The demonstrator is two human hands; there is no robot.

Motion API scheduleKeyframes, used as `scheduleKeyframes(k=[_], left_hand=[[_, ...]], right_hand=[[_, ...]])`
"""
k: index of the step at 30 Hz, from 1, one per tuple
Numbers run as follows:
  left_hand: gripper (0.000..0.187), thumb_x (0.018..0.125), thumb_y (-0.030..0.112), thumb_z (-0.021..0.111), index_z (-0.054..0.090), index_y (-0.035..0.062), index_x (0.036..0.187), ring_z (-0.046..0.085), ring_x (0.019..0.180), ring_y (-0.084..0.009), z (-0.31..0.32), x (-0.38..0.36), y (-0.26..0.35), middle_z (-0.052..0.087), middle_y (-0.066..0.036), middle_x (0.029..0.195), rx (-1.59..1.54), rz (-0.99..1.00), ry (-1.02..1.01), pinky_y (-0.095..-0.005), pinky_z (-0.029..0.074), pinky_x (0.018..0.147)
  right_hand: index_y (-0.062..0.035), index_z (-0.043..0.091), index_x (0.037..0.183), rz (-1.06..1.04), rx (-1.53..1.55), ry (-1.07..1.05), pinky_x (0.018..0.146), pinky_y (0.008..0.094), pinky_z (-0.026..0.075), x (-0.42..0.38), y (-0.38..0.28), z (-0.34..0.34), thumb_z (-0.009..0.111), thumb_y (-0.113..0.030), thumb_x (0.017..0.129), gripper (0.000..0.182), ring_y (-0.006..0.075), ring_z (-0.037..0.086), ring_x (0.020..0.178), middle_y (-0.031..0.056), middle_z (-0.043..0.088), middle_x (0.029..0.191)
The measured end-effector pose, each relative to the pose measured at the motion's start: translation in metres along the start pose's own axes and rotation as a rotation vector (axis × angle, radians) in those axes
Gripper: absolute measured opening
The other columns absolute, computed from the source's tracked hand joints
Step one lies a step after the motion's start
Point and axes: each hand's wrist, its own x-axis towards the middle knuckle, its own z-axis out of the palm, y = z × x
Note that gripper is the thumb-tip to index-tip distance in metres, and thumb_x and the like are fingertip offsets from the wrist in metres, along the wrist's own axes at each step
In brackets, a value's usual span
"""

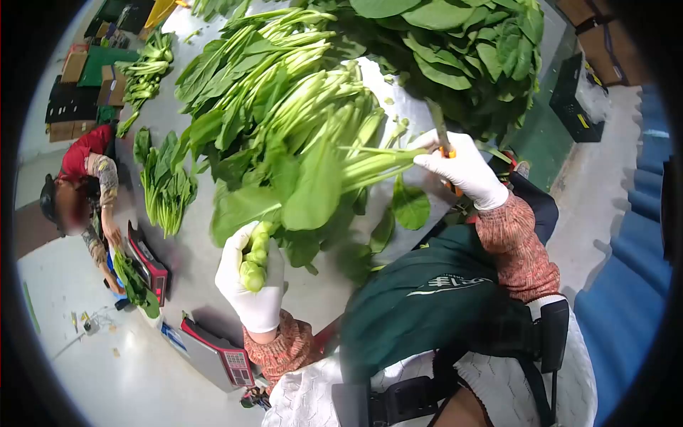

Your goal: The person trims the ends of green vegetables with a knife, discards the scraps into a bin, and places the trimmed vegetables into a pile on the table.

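My left hand [252, 281], in a white glove, is closed round the pale stem ends of some leafy greens [255, 265], whose leaves spread away over the table. My gloved right hand [462, 167] grips an orange-handled cutting tool [442, 132] with its blade pointing up and away. The right thumb and fingertips also pinch the tips of some light green stalks [380, 167]. A large heap of stalked greens [284, 85] lies just beyond my hands. More broad-leaved greens [477, 50] are piled at the far right.
Smaller bunches [167, 188] lie on the metal table [203, 256] to the left. Two red-edged scales [228, 356] stand along its left side. A person in red [78, 160] handles greens there. Boxes stand at the left, a black crate [576, 103] at the right.
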Motion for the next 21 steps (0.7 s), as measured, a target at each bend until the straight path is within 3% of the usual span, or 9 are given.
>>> scheduleKeyframes(k=[2,6,8,9,11,13,15,18,21], left_hand=[[0.026,0.080,-0.008,0.069,0.065,-0.0027,0.105,0.059,0.079,-0.0089,0.004,0.003,0.004,0.066,-0.004,0.092,0.000,0.041,-0.011,-0.0230,0.050,0.076],[0.035,0.074,-0.009,0.067,0.062,-0.0034,0.109,0.066,0.084,-0.0197,0.002,0.003,0.017,0.068,-0.012,0.097,-0.033,0.081,-0.066,-0.0282,0.051,0.080],[0.028,0.077,-0.008,0.069,0.064,-0.0027,0.104,0.064,0.080,-0.0149,0.006,0.002,0.029,0.068,-0.009,0.093,-0.010,0.172,-0.089,-0.0259,0.051,0.077],[0.025,0.078,-0.007,0.070,0.064,-0.0023,0.102,0.062,0.078,-0.0125,0.008,0.002,0.038,0.068,-0.008,0.091,0.003,0.211,-0.103,-0.0248,0.050,0.076],[0.028,0.074,-0.006,0.072,0.065,-0.0012,0.101,0.067,0.079,-0.0193,0.014,-0.002,0.059,0.069,-0.011,0.091,-0.012,0.219,-0.213,-0.0275,0.052,0.076],[0.029,0.074,-0.006,0.072,0.065,-0.0008,0.102,0.068,0.080,-0.0220,0.029,-0.006,0.069,0.069,-0.012,0.091,0.080,0.367,-0.209,-0.0293,0.052,0.077],[0.033,0.073,-0.003,0.074,0.066,-0.0001,0.105,0.068,0.083,-0.0241,0.043,-0.013,0.073,0.069,-0.012,0.093,0.066,0.409,-0.192,-0.0312,0.053,0.076],[0.038,0.072,0.000,0.078,0.064,0.0004,0.108,0.068,0.085,-0.0271,0.062,-0.019,0.076,0.069,-0.014,0.095,0.141,0.445,-0.207,-0.0330,0.054,0.078],[0.037,0.073,0.002,0.079,0.063,0.0008,0.106,0.067,0.081,-0.0191,0.073,-0.029,0.072,0.069,-0.011,0.092,0.012,0.263,-0.261,-0.0284,0.053,0.076]], right_hand=[[-0.0026,0.069,0.102,0.020,0.065,0.036,0.050,0.0179,0.034,-0.012,-0.007,-0.010,0.072,-0.014,0.088,0.018,-0.0004,0.044,0.056,-0.0061,0.056,0.069],[-0.0023,0.068,0.103,-0.066,0.057,0.096,0.051,0.0184,0.034,-0.009,-0.019,-0.002,0.071,-0.011,0.089,0.017,-0.0003,0.043,0.057,-0.0060,0.057,0.072],[-0.0019,0.068,0.101,-0.177,0.066,0.096,0.054,0.0184,0.036,-0.009,-0.019,0.005,0.071,-0.012,0.090,0.015,0.0003,0.044,0.061,-0.0052,0.058,0.075],[-0.0013,0.067,0.102,-0.186,0.086,0.072,0.058,0.0202,0.039,-0.013,-0.021,0.009,0.071,-0.013,0.090,0.017,0.0020,0.047,0.064,-0.0039,0.059,0.077],[0.0000,0.067,0.103,-0.202,0.128,0.030,0.065,0.0239,0.045,-0.022,-0.026,0.015,0.071,-0.016,0.089,0.022,0.0056,0.051,0.072,-0.0014,0.060,0.082],[-0.0006,0.065,0.097,-0.280,0.047,0.034,0.068,0.0276,0.046,-0.031,-0.032,0.018,0.069,-0.013,0.087,0.016,0.0111,0.054,0.076,0.0048,0.059,0.084],[-0.0006,0.064,0.095,-0.356,0.011,0.067,0.066,0.0271,0.045,-0.040,-0.032,0.021,0.068,-0.012,0.087,0.014,0.0103,0.053,0.073,0.0045,0.059,0.081],[0.0002,0.064,0.098,-0.210,0.268,-0.059,0.066,0.0259,0.045,-0.059,-0.035,0.024,0.066,-0.011,0.091,0.013,0.0072,0.052,0.073,-0.0011,0.058,0.078],[0.0002,0.064,0.108,-0.135,0.375,-0.148,0.071,0.0250,0.048,-0.069,-0.040,0.016,0.064,-0.009,0.093,0.018,0.0068,0.056,0.079,-0.0019,0.059,0.082]])
